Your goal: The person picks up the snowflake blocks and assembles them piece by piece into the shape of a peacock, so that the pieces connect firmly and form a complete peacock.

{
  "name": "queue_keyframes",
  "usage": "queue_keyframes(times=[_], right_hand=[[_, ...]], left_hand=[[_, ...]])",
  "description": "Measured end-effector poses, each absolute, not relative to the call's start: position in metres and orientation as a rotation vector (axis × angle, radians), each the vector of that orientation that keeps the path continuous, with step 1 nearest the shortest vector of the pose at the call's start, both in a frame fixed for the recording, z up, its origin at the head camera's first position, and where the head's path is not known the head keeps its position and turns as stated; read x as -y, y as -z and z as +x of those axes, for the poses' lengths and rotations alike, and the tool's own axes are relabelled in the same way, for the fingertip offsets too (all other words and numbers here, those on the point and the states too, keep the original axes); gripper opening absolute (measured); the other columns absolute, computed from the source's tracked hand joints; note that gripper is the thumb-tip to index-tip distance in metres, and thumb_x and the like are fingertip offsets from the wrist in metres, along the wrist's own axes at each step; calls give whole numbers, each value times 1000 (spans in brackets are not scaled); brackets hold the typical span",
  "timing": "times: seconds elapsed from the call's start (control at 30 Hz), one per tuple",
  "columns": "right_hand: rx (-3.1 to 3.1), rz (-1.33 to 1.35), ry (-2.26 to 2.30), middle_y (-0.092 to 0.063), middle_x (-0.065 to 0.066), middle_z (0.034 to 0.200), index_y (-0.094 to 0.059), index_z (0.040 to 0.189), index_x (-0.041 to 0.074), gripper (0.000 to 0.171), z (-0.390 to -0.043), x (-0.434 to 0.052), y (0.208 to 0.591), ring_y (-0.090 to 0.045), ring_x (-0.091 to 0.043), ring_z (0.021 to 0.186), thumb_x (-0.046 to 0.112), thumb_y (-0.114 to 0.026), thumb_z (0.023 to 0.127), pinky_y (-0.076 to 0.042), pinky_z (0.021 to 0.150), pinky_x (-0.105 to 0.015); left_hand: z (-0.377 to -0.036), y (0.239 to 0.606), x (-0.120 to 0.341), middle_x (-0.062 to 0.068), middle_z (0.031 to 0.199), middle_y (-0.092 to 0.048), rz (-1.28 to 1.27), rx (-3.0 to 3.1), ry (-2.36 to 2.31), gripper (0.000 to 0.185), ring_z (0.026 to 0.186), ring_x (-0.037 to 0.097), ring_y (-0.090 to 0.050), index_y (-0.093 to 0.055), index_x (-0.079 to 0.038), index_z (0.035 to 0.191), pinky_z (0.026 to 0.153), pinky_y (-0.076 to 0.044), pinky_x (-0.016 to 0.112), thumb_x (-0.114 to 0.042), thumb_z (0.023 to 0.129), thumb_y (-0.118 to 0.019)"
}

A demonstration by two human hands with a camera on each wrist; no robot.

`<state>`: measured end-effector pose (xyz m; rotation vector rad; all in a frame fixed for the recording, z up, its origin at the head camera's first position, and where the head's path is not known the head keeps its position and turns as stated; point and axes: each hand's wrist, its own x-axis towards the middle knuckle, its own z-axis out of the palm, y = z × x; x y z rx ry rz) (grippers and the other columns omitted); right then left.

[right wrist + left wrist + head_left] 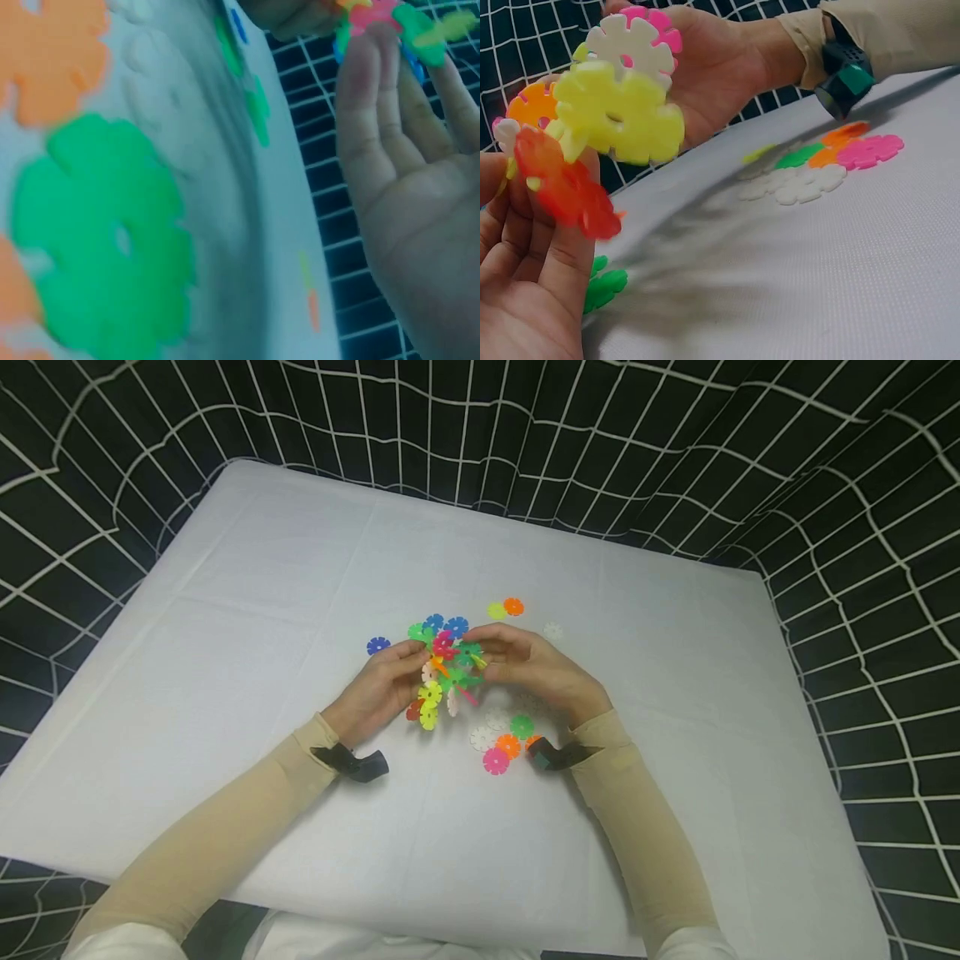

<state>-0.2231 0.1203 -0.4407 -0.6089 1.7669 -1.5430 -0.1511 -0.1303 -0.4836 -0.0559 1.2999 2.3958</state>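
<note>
I hold the cluster of interlocked snowflake discs (447, 670) up off the table (225, 635) between both hands, so I can get at its edges from either side. My left hand (378, 689) grips it from the left, fingers (532, 247) curled round a red disc (566, 191) and a yellow disc (619, 112) at its near end. My right hand (536, 668) closes on the far side, its fingers (375, 112) curled onto the pink and green pieces at their tips. So the cluster sits between the two palms, touching both sets of fingertips. Loose discs (504, 739) lie on the table just beside my right wrist; others rest beyond the cluster.
</note>
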Motion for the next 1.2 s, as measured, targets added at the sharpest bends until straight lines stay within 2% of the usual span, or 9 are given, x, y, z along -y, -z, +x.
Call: queue_keyframes(times=[0.17,0.3,0.47,0.6,0.67,0.73,0.87,0.97,1.2], right_hand=[[-2059,-499,1554,-65,-14,131,-61,132,9,39,-231,-133,432,-63,-31,111,34,-59,102,-53,101,-45],[-2399,-274,1374,-69,-15,123,-64,127,6,36,-241,-141,429,-62,-31,108,32,-56,103,-51,100,-45],[-2658,-113,991,-61,-14,138,-62,133,9,36,-251,-153,431,-55,-31,119,23,-46,104,-46,106,-49],[-2775,-146,651,-44,-22,151,-46,150,7,50,-254,-161,436,-43,-40,134,24,-43,103,-41,112,-57],[-2802,-213,455,-38,-26,153,-38,154,5,55,-254,-164,439,-37,-44,139,25,-43,103,-38,115,-60],[-2815,-253,322,-36,-27,154,-38,154,6,56,-253,-164,442,-34,-45,139,26,-45,103,-37,115,-61],[-2835,-250,338,-46,-23,146,-53,142,8,45,-252,-163,444,-41,-41,134,24,-55,100,-43,110,-60],[-2796,-243,459,-54,-20,136,-56,134,6,40,-251,-159,442,-49,-37,126,20,-61,97,-47,106,-58],[-2572,-401,815,-64,-13,112,-62,116,10,22,-241,-144,427,-56,-29,100,21,-65,97,-53,87,-40]], left_hand=[[-152,483,128,6,128,-50,-69,-1293,-2412,31,117,15,-54,-44,1,135,98,-54,23,-9,106,-45],[-152,482,128,6,127,-50,-64,-1293,-2422,28,117,16,-53,-45,0,133,98,-54,22,-10,106,-45],[-151,482,128,5,125,-49,-58,-1302,-2422,24,115,15,-53,-47,-2,129,97,-54,22,-10,107,-45],[-151,483,128,4,123,-49,-49,-1315,-2415,22,114,15,-53,-48,-2,126,97,-53,22,-11,107,-45],[-151,484,128,4,124,-49,-46,-1320,-2414,22,115,15,-53,-48,-2,127,98,-53,22,-11,107,-45],[-151,484,128,5,124,-49,-41,-1327,-2410,23,116,15,-53,-48,-2,127,99,-53,22,-11,106,-45],[-151,484,128,5,125,-50,-37,-1338,-2405,24,117,16,-53,-48,-2,129,100,-53,23,-11,106,-46],[-151,484,128,5,126,-50,-45,-1339,-2406,24,118,16,-53,-48,-2,129,100,-53,22,-11,107,-45],[-151,481,127,3,125,-50,-90,-1329,-2428,19,117,15,-52,-50,-4,124,98,-53,19,-10,107,-43]])
